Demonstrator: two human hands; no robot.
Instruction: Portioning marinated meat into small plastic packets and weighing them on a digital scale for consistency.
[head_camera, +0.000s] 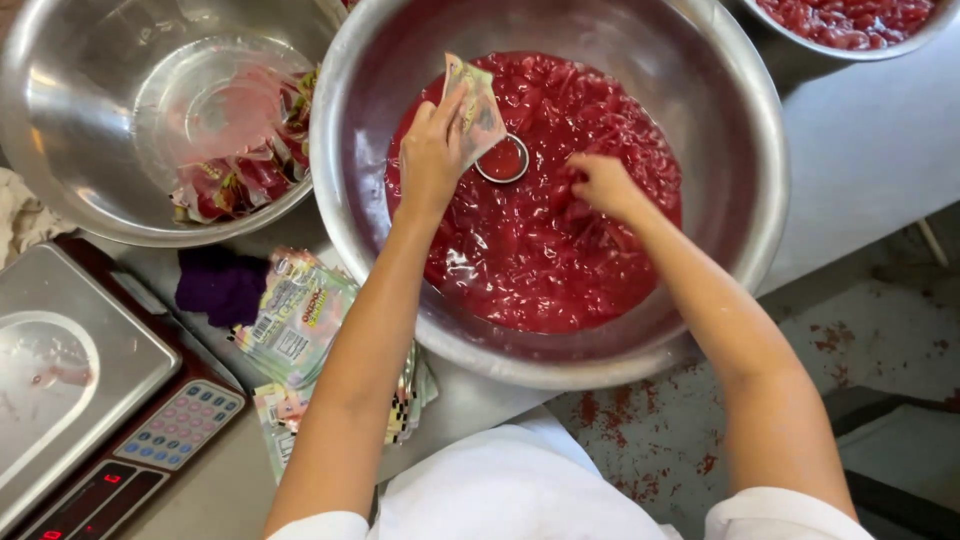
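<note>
I am looking down on a grey work table (860, 150) that is carrying everything here. The biggest thing on it is a large steel bowl (740, 130), which is holding a pool of red chopped pulp in syrup (540, 250). To its left a second steel bowl (90, 120) is sitting with several filled, red-stained pouches (240, 170) lying against its right wall, and a third bowl of the same red mix (850, 20) is showing at the top right corner. A digital scale (70, 370) with a steel pan is standing at the lower left. Beside it a stack of empty printed pouches (300, 320) is lying flat, touching a dark purple cloth (220, 285).

Over the big bowl, my left hand (432, 150) is pinching an open pouch (478, 105) by its edge, holding it tilted just above the pulp. My right hand (600, 183) is curling closed at the surface of the pulp; what it is gripping I cannot tell. Between the two hands a small round steel cup (502, 160) is sitting in the red mix, filled with it
</note>
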